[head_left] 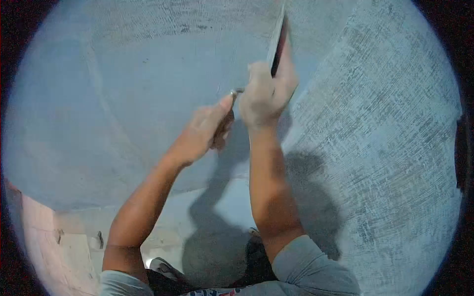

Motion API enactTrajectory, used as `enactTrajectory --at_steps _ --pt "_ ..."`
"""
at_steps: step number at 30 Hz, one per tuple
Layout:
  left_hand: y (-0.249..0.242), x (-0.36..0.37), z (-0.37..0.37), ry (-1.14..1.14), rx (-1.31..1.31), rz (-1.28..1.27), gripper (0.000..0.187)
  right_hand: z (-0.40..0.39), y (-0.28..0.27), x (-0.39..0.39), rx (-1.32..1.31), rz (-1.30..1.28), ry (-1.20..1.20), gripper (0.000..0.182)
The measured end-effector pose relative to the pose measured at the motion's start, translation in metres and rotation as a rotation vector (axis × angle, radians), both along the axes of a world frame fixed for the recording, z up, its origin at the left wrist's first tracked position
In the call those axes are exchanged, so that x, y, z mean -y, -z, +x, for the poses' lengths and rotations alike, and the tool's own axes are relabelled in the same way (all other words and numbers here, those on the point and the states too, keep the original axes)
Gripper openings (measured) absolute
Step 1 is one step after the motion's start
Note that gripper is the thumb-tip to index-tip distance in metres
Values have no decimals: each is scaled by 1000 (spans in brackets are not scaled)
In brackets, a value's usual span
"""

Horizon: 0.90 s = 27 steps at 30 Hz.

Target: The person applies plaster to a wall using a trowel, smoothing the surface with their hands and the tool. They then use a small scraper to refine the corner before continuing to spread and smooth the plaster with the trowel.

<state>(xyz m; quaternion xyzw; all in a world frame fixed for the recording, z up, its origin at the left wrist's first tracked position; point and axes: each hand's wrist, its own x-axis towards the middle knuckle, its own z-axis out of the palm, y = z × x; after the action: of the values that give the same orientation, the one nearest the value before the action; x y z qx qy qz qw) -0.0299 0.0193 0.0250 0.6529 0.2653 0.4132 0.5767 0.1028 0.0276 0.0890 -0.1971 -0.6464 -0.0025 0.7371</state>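
My right hand (264, 96) is closed around a plastering trowel (277, 42), whose long flat blade is seen nearly edge-on and points up along the wall. Dust or plaster pales the skin of this hand. Just left of it and lower, my left hand (205, 127) grips a small tool with a metal shank (234, 92) and what looks like a brown handle; the rest of this tool is hidden behind my right hand. Both hands are in front of a grey-blue plastered wall (158, 98), smooth in the middle and left.
Rough, scratched plaster (390, 138) covers the right side, with another combed strip (163, 19) along the top. Shadows of my arms fall on the wall. At the bottom are a shoe (165, 268) and a pale floor area; a pinkish surface (42, 222) stands lower left.
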Motion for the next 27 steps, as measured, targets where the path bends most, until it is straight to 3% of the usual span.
enactTrajectory --at_steps 1,2,3,5,7,10,11,14,16,18,19,22,24,26,27 --pt "22 -1 4 72 32 15 64 5 15 0 -13 -5 -12 78" --pt "43 0 4 111 33 29 64 8 32 -1 74 58 262 75" --pt "66 -3 -2 137 -36 152 61 5 54 6 97 12 349 76" --pt "112 6 -3 109 113 122 53 -7 92 19 161 -100 494 78" --pt "168 2 0 20 195 86 47 -16 109 30 292 -251 619 76" --pt "204 7 13 -255 220 114 38 -23 124 33 447 -246 702 82" --pt "236 -4 28 -444 199 343 36 -25 133 32 477 -227 726 83" --pt "210 19 14 -215 165 23 39 -24 148 21 394 -166 620 81" --pt "201 12 14 -97 165 -73 40 -16 111 21 394 -68 608 75" --pt "91 27 18 -239 112 178 42 0 63 4 351 70 532 71" --pt "73 24 18 -203 92 158 42 4 42 2 341 73 488 70" --pt "46 17 12 196 235 -260 41 7 17 0 323 86 378 70" --pt "56 11 0 274 246 -233 47 3 35 1 342 86 376 72" --pt "115 -5 -12 286 184 -128 48 -10 64 13 404 27 513 77" --pt "154 -10 -20 342 184 -241 48 -18 92 12 370 19 497 77"
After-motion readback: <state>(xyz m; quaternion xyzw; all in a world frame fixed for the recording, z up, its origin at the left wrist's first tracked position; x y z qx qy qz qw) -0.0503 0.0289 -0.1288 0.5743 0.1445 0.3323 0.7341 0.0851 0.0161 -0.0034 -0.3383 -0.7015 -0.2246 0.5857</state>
